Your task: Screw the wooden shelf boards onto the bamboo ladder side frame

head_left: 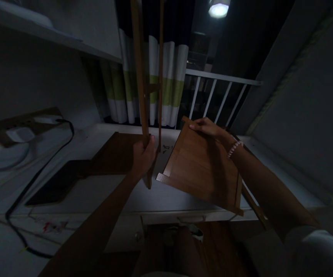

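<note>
My left hand [143, 157] is closed round the lower end of a tall wooden frame [139, 77] made of two upright slats joined by a short crosspiece; it stands upright over the white surface [120, 188]. My right hand [205, 127], with a bead bracelet at the wrist, grips the far top edge of a brown wooden panel [201, 169], which is tilted up off the surface. Frame and panel sit side by side, a small gap between them.
A dark flat board [117, 152] and a black slab [59, 181] lie left of the frame. A black cable [39, 173] runs across the left. Striped curtains [151, 88] and a white railing [218, 96] stand behind. Dim light throughout.
</note>
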Available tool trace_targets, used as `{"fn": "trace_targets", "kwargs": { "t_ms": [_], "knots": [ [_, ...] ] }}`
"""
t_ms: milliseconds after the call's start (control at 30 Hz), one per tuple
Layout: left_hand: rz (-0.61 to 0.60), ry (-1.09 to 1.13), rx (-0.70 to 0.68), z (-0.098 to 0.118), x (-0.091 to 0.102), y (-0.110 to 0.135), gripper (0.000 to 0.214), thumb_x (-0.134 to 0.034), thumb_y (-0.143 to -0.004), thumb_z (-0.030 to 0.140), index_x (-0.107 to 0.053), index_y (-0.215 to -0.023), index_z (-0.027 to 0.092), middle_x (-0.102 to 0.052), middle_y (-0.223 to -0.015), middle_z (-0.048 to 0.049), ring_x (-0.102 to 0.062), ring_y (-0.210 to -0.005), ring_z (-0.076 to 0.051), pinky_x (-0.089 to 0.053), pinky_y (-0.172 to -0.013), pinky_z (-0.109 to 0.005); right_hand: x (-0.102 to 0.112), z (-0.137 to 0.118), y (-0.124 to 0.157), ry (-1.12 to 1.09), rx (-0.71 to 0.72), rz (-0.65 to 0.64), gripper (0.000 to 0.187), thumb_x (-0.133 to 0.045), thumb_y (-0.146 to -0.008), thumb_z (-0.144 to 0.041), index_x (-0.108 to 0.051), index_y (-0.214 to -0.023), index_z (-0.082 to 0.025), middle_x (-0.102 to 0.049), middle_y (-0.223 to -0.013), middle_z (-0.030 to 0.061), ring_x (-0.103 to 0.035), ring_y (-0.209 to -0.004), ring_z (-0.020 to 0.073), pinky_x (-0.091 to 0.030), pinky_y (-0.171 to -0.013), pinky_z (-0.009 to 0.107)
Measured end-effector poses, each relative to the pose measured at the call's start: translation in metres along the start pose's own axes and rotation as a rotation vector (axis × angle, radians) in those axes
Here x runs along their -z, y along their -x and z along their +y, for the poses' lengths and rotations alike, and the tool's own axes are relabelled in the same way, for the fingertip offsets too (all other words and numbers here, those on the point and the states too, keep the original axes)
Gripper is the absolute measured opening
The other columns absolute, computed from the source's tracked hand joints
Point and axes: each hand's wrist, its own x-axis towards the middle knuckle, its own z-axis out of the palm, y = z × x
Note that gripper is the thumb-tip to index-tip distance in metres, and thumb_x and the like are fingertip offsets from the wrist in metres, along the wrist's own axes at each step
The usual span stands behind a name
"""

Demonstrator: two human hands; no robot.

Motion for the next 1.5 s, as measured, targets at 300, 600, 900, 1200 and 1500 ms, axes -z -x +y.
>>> {"fn": "trace_targets", "kwargs": {
  "t_ms": [300,600,900,1200,1500],
  "knots": [
    [-0.029,0.135,-0.046,0.027,0.009,-0.020,0.041,-0.049,-0.071,0.041,-0.028,-0.045,0.018,-0.023,-0.034,0.0096,-0.022,-0.025,-0.002,-0.016,-0.026,-0.017,-0.030,0.063,-0.046,0.267,0.081,-0.122,0.021,-0.069,-0.050,-0.035,-0.065,-0.058,-0.016,-0.058,-0.051,-0.0006,-0.050,-0.050,0.0117,-0.040,-0.051,0.024],
    [-0.061,0.209,-0.032,0.022,0.010,-0.022,0.043,-0.051,-0.068,0.046,-0.028,-0.045,0.019,-0.021,-0.033,0.0096,-0.020,-0.024,-0.002,-0.015,-0.025,-0.018,-0.051,0.100,-0.058,0.165,-0.097,-0.163,0.023,-0.069,-0.049,-0.035,-0.065,-0.060,-0.015,-0.060,-0.054,0.0024,-0.052,-0.052,0.0142,-0.044,-0.056,0.030],
    [-0.052,0.218,0.003,0.026,0.014,-0.021,0.043,-0.051,-0.070,0.043,-0.027,-0.043,0.019,-0.020,-0.032,0.0092,-0.020,-0.023,-0.002,-0.014,-0.025,-0.018,-0.052,0.110,-0.060,0.008,-0.158,-0.077,0.019,-0.072,-0.046,-0.027,-0.065,-0.059,-0.014,-0.058,-0.050,0.0016,-0.052,-0.051,0.0139,-0.045,-0.056,0.029],
    [-0.027,0.220,-0.006,0.016,0.013,-0.017,0.039,-0.050,-0.071,0.038,-0.030,-0.044,0.019,-0.023,-0.032,0.0088,-0.021,-0.024,-0.002,-0.014,-0.025,-0.018,-0.046,0.093,-0.049,0.000,-0.176,-0.188,0.024,-0.067,-0.055,-0.035,-0.067,-0.065,-0.013,-0.062,-0.059,0.0052,-0.053,-0.049,0.0148,-0.043,-0.051,0.030],
    [-0.087,0.239,0.051,0.008,0.010,-0.008,0.035,-0.051,-0.071,0.036,-0.031,-0.048,0.019,-0.022,-0.033,0.0101,-0.020,-0.024,-0.003,-0.014,-0.024,-0.017,-0.049,0.095,-0.055,0.138,-0.144,-0.181,0.025,-0.068,-0.052,-0.035,-0.067,-0.063,-0.012,-0.061,-0.057,0.0053,-0.053,-0.051,0.0152,-0.044,-0.051,0.030]
  ]
}}
